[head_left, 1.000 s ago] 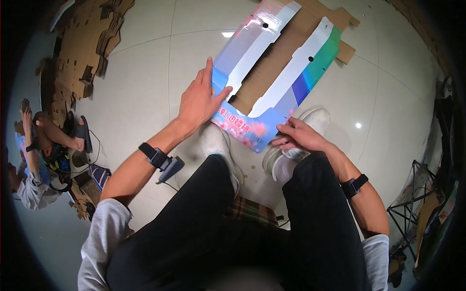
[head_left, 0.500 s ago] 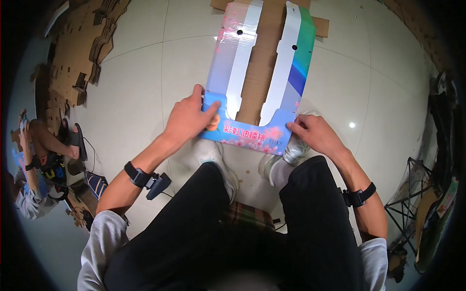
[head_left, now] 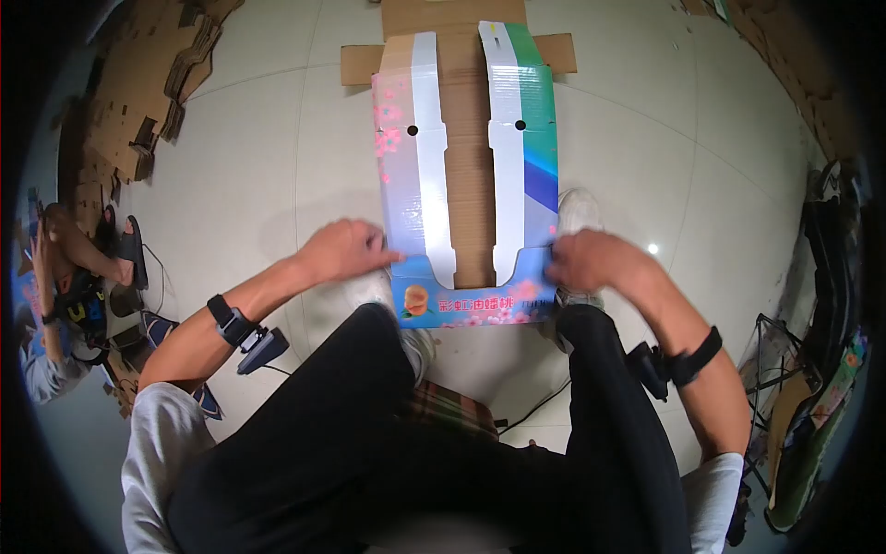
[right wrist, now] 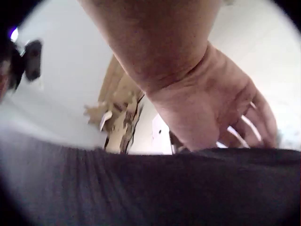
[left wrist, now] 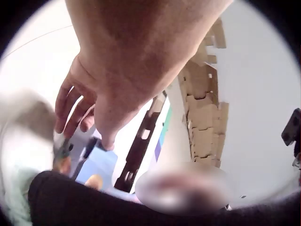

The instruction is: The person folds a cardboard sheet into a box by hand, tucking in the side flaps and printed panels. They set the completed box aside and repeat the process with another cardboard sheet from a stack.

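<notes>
A printed cardboard box (head_left: 540, 166), partly folded, lies on the floor, its blue, blossom-printed end panel (head_left: 475, 305) facing the feet. White flaps run along both long sides, with brown cardboard between them. My left hand (head_left: 343, 251) is at the near left corner, thumb tip at the blue panel; the left wrist view shows the fingers of this hand (left wrist: 110, 94) loosely bent and apart. My right hand (head_left: 595, 261), blurred, is at the near right corner. In the right wrist view, that hand (right wrist: 207, 101) has spread, bent fingers, with the tips hidden behind a trouser leg.
Flat cardboard pieces (head_left: 134, 92) are stacked at the far left. A seated person's bare leg (head_left: 88, 245) shows at the left edge. Light shoes (head_left: 580, 214) flank the box's near end. A black metal frame (head_left: 771, 355) stands at the right.
The box has turned upright in the head view and shifted left and nearer. My left hand has loosened from the blue corner, its thumb now at the edge; my right hand has moved slightly.
</notes>
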Tool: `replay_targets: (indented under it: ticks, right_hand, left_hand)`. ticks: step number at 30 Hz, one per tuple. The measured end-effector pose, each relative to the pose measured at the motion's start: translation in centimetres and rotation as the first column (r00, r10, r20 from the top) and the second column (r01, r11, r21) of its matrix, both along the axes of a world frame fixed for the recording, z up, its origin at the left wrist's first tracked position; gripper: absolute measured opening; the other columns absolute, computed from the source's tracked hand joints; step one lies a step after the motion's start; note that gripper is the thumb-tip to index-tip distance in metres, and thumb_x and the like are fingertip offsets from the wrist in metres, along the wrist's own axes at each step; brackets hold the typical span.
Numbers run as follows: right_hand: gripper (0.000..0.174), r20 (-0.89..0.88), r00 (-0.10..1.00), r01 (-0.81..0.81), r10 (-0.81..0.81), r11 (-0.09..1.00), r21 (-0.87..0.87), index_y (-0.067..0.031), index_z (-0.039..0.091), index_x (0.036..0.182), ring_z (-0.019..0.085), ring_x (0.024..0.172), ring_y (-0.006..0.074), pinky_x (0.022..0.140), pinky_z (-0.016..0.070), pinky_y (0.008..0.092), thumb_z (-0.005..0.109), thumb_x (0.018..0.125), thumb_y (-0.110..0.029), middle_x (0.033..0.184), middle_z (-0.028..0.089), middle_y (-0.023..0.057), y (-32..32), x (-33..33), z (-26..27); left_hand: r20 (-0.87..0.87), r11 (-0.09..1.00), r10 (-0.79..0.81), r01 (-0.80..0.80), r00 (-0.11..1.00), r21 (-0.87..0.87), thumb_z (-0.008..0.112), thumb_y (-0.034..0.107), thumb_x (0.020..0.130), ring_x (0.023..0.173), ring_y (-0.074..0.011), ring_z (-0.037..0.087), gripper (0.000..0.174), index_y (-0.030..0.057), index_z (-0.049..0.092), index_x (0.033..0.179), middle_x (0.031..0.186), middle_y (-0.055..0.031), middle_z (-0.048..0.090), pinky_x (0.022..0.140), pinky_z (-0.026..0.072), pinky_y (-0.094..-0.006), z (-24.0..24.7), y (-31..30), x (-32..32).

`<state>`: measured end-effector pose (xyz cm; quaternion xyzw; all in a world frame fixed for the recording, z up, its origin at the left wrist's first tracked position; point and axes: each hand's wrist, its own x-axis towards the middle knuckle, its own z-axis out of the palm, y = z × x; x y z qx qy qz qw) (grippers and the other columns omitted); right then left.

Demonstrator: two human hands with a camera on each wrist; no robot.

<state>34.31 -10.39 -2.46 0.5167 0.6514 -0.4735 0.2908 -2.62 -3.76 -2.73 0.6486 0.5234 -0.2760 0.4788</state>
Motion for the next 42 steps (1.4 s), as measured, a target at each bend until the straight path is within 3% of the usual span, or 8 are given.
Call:
replay_targets:
  ticks: [4,5,8,18,23,25,31,42]
  right_hand:
    - [0.061,-0.223,0.951,0.307,-0.215,0.756,0.578,0.0124,0.051,0.145,0.073,0.097,0.0496,0.086,0.0596,0.0542,0.06,0.104,-0.032,0.101,0.071,0.0387,4.4,0.6,-0.4]
    - [0.068,-0.17,0.954,0.3,-0.247,0.764,0.571,0.014,0.037,0.15,0.073,0.095,0.0504,0.085,0.0594,0.0543,0.06,0.104,-0.031,0.099,0.07,0.0401,4.2,-0.3,-0.6]
    - [0.107,-0.189,0.898,0.439,-0.396,0.817,0.374,0.0151,-0.019,0.159,0.072,0.087,0.0528,0.08,0.0583,0.0558,0.062,0.105,-0.029,0.093,0.069,0.0416,3.9,-2.0,-2.8]
    - [0.093,0.159,0.971,0.106,-0.181,0.914,0.393,0.0174,0.024,0.158,0.074,0.095,0.0484,0.083,0.0605,0.0528,0.072,0.099,-0.036,0.107,0.071,0.0361,2.4,-0.2,1.2]
    - [0.074,-0.002,0.986,0.103,-0.164,0.612,0.784,0.0072,0.049,0.146,0.07,0.11,0.0476,0.089,0.0605,0.0503,0.068,0.1,-0.048,0.12,0.068,0.0304,9.5,1.2,0.5]
    - [0.084,-0.098,0.995,0.098,0.002,0.064,0.993,0.0083,0.048,0.146,0.062,0.123,0.0484,0.105,0.0533,0.0519,0.069,0.096,-0.056,0.129,0.064,0.0325,12.3,2.0,-2.7]
    - [0.083,-0.226,0.907,0.376,-0.355,0.439,0.816,0.006,0.057,0.139,0.056,0.13,0.0497,0.115,0.041,0.0556,0.075,0.079,-0.048,0.136,0.059,0.0325,12.8,1.5,-4.0]
    - [0.045,-0.529,0.789,0.598,-0.313,0.193,0.778,0.0016,0.07,0.118,0.064,0.107,0.0419,0.102,0.0457,0.0497,0.073,0.087,-0.032,0.107,0.069,0.0226,9.9,3.8,-2.9]
  left_hand:
    - [0.257,0.814,0.077,-0.21,0.963,0.542,0.072,0.053,0.097,0.083,-0.0334,0.075,0.056,0.0028,0.061,0.119,0.114,-0.0196,0.068,0.088,0.0597,-0.044,-0.4,6.6,3.3]
    - [0.328,0.638,0.006,-0.256,0.945,0.726,0.072,0.054,0.096,0.085,-0.0357,0.075,0.067,0.0035,0.056,0.136,0.128,-0.0259,0.062,0.09,0.0596,-0.0459,-0.7,7.9,4.6]
    - [0.302,0.749,0.119,-0.285,0.946,0.598,0.077,0.055,0.093,0.099,-0.0329,0.072,0.095,0.0067,0.033,0.162,0.14,-0.0303,0.051,0.096,0.059,-0.044,1.2,11.4,9.3]
    - [-0.039,0.545,-0.236,0.165,0.971,0.822,0.073,0.06,0.09,0.139,-0.0486,0.048,0.083,0.0047,0.053,0.149,0.148,-0.0295,0.048,0.11,0.0485,-0.0596,-1.8,12.1,14.6]
    - [0.016,0.534,-0.253,0.125,0.967,0.836,0.072,0.047,0.09,0.138,-0.0478,0.049,0.071,0.003,0.057,0.144,0.143,-0.0291,0.053,0.114,0.0452,-0.0577,-3.9,13.6,16.5]
    - [0.196,0.597,-0.224,-0.024,0.955,0.802,0.071,0.041,0.089,0.131,-0.0454,0.055,0.064,0.0023,0.061,0.139,0.137,-0.0279,0.058,0.111,0.047,-0.054,-4.5,14.5,16.2]
    - [0.414,0.592,-0.284,-0.181,0.865,0.785,0.067,0.034,0.089,0.11,-0.0441,0.062,0.045,-0.0012,0.07,0.117,0.109,-0.0243,0.071,0.102,0.0482,-0.051,-2.1,14.8,16.1]
    - [0.27,0.462,-0.449,-0.038,0.852,0.886,0.059,0.047,0.104,0.095,-0.0404,0.065,0.048,0.0024,0.077,0.109,0.093,-0.0198,0.073,0.093,0.0488,-0.0503,-2.3,14.3,19.2]
